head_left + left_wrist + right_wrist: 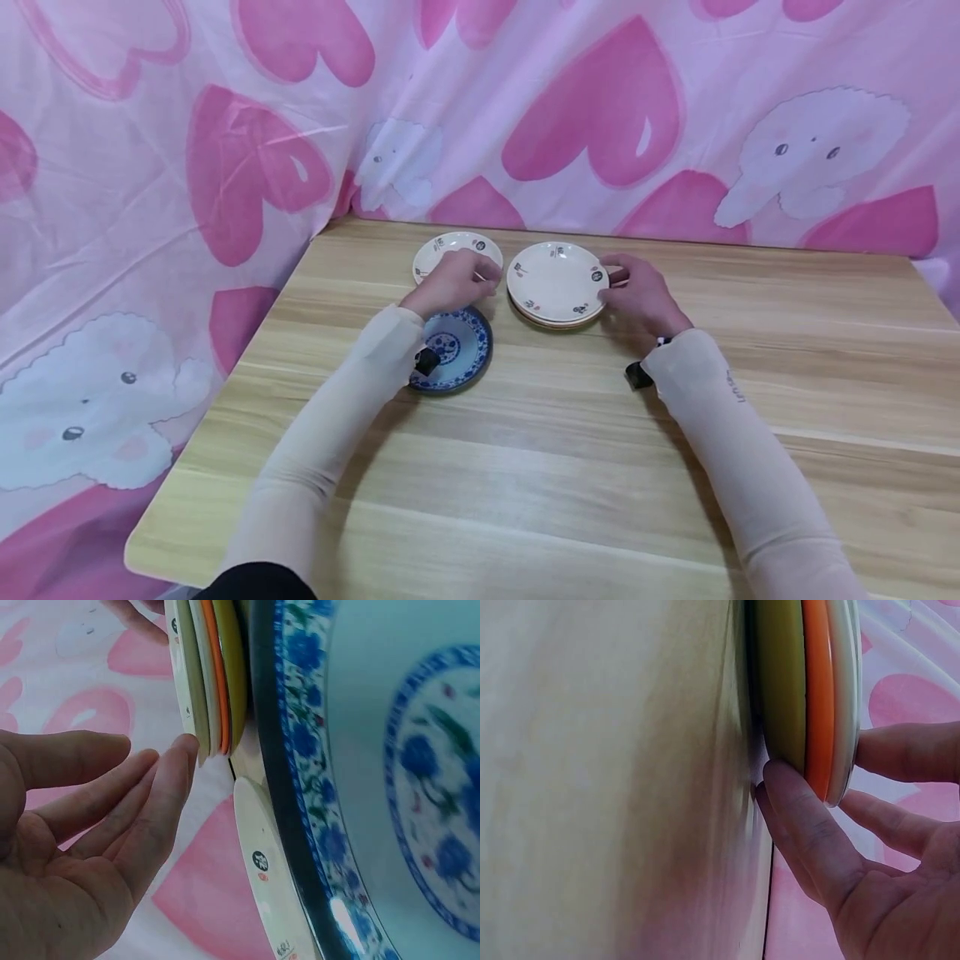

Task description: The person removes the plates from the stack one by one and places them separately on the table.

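A stack of small plates stands toward the back of the table, a white one with little printed motifs on top. Below it, orange and yellow plates show in the right wrist view. My right hand grips the stack's right edge, thumb at the upper rim and fingers low against the yellow plate. My left hand hovers with loosely bent fingers left of the stack, fingertips close to its rim; whether they touch, I cannot tell. Under that hand lie a white printed plate and, nearer me, a blue-and-white floral plate, partly covered by my wrist.
The wooden table stretches toward me and to the right. A pink cloth with hearts and white animal faces hangs behind it and along the left side. Black straps sit at my wrists.
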`<state>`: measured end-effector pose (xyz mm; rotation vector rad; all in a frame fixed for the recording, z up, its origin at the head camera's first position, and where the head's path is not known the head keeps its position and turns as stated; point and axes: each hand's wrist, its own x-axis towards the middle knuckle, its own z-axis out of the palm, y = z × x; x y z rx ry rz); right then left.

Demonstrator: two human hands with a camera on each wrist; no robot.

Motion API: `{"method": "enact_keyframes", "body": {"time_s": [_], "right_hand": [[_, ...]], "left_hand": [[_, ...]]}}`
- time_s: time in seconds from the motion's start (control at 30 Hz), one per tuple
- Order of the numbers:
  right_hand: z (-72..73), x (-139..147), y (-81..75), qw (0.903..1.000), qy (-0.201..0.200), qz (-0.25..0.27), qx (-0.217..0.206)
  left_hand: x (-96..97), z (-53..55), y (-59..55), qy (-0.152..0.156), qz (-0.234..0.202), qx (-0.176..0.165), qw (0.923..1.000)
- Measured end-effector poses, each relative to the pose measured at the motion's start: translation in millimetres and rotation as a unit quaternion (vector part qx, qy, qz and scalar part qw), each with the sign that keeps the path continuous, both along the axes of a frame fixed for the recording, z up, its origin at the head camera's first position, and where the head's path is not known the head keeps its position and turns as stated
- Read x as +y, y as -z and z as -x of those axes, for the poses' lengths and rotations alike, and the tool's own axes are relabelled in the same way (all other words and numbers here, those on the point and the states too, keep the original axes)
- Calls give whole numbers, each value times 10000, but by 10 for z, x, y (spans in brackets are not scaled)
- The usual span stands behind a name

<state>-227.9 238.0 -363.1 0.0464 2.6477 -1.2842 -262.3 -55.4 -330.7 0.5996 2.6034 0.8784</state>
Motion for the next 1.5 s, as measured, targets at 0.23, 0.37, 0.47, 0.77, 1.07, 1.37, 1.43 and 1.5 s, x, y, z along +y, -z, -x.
{"method": "enact_keyframes", "body": {"time_s": [0.23,0.37,0.47,0.77,1.07,1.37,1.43,1.5], "right_hand": [[-7,3,13,10000,18,15,4],[-6,-3,22,9999,-13,-49,114],[-10,-3,23,9999,-2,-53,131],[-12,7,26,10000,-8,-3,90],[-19,3,4,9999,-48,25,87],[-31,8,-7,9999,-50,96,93],[-36,2,-10,9999,-42,114,82],[-41,-1,-12,9999,-29,116,59]], "left_hand": [[109,40,31,155,404,-290,9986],[137,38,45,171,450,-159,9987],[160,40,47,200,402,-1,9990],[222,48,31,18,388,31,9992],[251,55,42,-174,333,-47,9993],[264,60,48,-488,347,-290,9978],[263,64,54,-526,320,-337,9975],[262,68,59,-548,289,-380,9974]]}}
